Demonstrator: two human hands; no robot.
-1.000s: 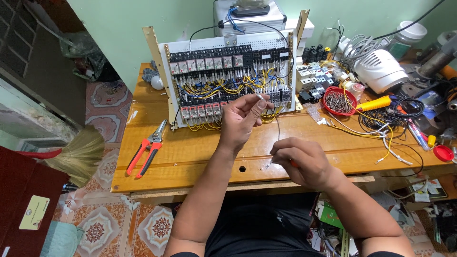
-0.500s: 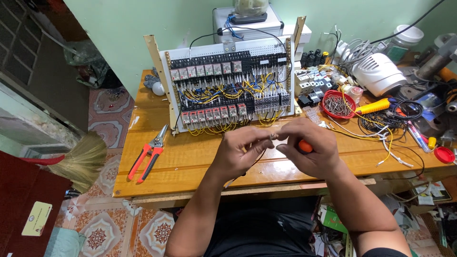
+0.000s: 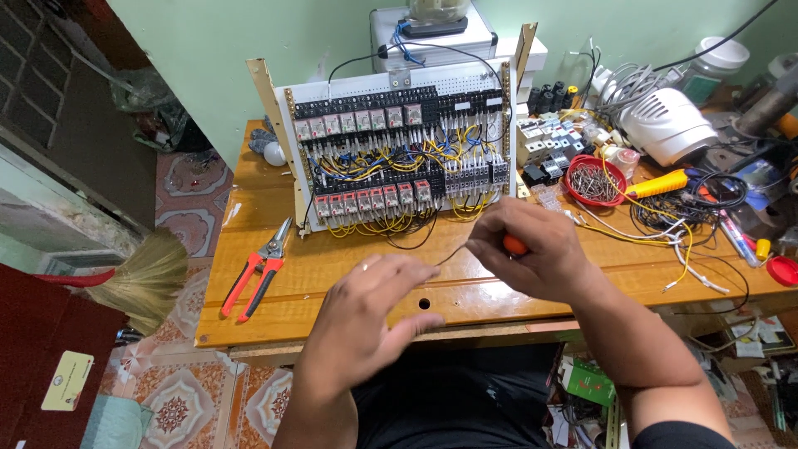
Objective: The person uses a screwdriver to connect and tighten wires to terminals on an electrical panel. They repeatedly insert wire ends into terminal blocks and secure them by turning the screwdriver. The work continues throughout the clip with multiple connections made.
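My right hand [image 3: 532,249] is clenched around an orange-handled tool [image 3: 515,244], which sits above the wooden desk [image 3: 332,274] just in front of the wired relay panel [image 3: 399,158]. A thin dark wire [image 3: 453,252] runs from that fist toward my left hand [image 3: 378,312], whose fingers are spread loose, gripping nothing I can see. Red-handled cutters [image 3: 259,270] lie on the desk, well to the left.

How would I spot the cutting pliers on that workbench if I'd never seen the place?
Find the wooden table with the upright wiring panel full of yellow and blue wires. Left of the panel's foot, alone on bare wood, lie the pliers. Their red handles and short metal jaws set them apart; no other tool lies near.
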